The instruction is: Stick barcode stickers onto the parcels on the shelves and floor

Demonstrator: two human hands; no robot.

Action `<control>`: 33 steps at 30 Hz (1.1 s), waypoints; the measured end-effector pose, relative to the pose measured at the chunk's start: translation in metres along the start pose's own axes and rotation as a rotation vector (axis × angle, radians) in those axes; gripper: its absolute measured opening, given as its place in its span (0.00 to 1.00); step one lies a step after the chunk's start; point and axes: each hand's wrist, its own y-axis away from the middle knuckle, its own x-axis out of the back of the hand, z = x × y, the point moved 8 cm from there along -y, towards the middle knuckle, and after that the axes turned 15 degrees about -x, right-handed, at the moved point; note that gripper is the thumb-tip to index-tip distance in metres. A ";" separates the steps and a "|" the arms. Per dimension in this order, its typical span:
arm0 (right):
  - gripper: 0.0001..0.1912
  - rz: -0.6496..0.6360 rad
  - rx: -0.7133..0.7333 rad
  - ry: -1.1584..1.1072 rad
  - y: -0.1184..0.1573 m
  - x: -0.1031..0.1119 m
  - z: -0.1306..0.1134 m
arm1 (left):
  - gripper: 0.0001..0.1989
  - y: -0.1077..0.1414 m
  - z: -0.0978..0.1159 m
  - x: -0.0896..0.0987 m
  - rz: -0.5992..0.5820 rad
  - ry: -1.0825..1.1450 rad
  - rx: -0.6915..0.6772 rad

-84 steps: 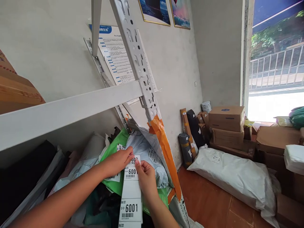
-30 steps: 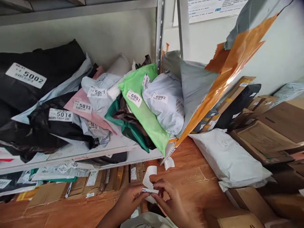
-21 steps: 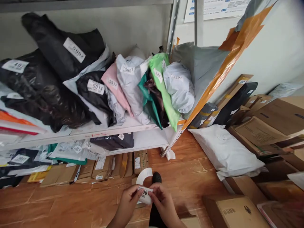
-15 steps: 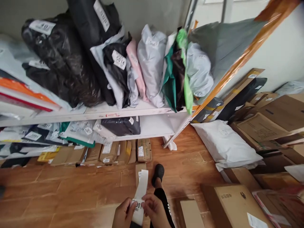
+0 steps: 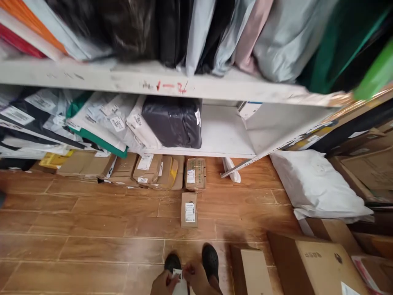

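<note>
My left hand point(image 5: 163, 283) is closed at the bottom edge of the head view, pinching the side of a white label strip point(image 5: 180, 289) with printed black digits. Across from it, my right hand point(image 5: 197, 279) has its fingers pressed together at the strip's upper right edge. Both hands are low in front of my dark shoes. Farther out on the floor lies a small cardboard box point(image 5: 189, 225) with a white shipping label.
A white shelf point(image 5: 227, 129) crosses ahead, its upper level lined with bagged parcels. A dark wrapped parcel point(image 5: 172, 123) sits on its lower level. Cardboard boxes point(image 5: 123, 170) line the floor beneath. To the right are a white sack point(image 5: 322, 180) and a large carton point(image 5: 325, 266).
My view has tipped down and come closer to the shelf. The hands now appear lower in the picture, still on the strip. The long free end of the strip no longer shows above them.
</note>
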 end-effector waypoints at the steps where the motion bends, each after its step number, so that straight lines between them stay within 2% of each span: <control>1: 0.15 0.016 -0.011 -0.010 -0.022 0.006 0.011 | 0.14 -0.019 -0.004 -0.011 -0.019 -0.070 0.007; 3: 0.14 0.055 -0.027 -0.040 -0.065 0.018 0.034 | 0.14 -0.054 -0.014 -0.034 -0.058 -0.139 0.022; 6: 0.13 0.118 -0.038 -0.086 -0.121 0.040 0.068 | 0.07 -0.101 -0.033 -0.070 -0.174 -0.134 0.004; 9: 0.14 0.171 -0.048 -0.138 -0.172 0.068 0.102 | 0.16 -0.141 -0.054 -0.096 -0.295 -0.181 -0.022; 11: 0.17 0.169 -0.065 -0.170 -0.208 0.084 0.124 | 0.16 -0.170 -0.062 -0.105 -0.311 -0.239 -0.095; 14: 0.24 0.137 -0.109 -0.228 -0.265 0.105 0.153 | 0.09 -0.216 -0.060 -0.118 -0.287 -0.317 -0.330; 17: 0.31 0.117 -0.126 -0.332 -0.317 0.123 0.168 | 0.06 -0.251 -0.047 -0.138 -0.255 -0.471 -0.767; 19: 0.32 0.082 -0.116 -0.399 -0.345 0.129 0.168 | 0.10 -0.261 -0.045 -0.148 -0.173 -0.587 -1.056; 20: 0.32 0.058 -0.107 -0.423 -0.356 0.130 0.167 | 0.11 -0.264 -0.047 -0.150 -0.110 -0.630 -1.157; 23: 0.31 -0.025 -0.051 -0.460 -0.385 0.127 0.157 | 0.09 -0.267 -0.061 -0.150 0.125 -0.723 -1.332; 26: 0.32 -0.155 0.046 -0.507 -0.406 0.116 0.144 | 0.03 -0.264 -0.082 -0.143 0.316 -0.743 -1.386; 30: 0.31 -0.307 0.044 -0.607 -0.421 0.093 0.131 | 0.06 -0.255 -0.121 -0.128 0.421 -0.747 -1.373; 33: 0.31 -0.320 0.028 -0.605 -0.421 0.075 0.121 | 0.08 -0.248 -0.151 -0.111 0.475 -0.699 -1.275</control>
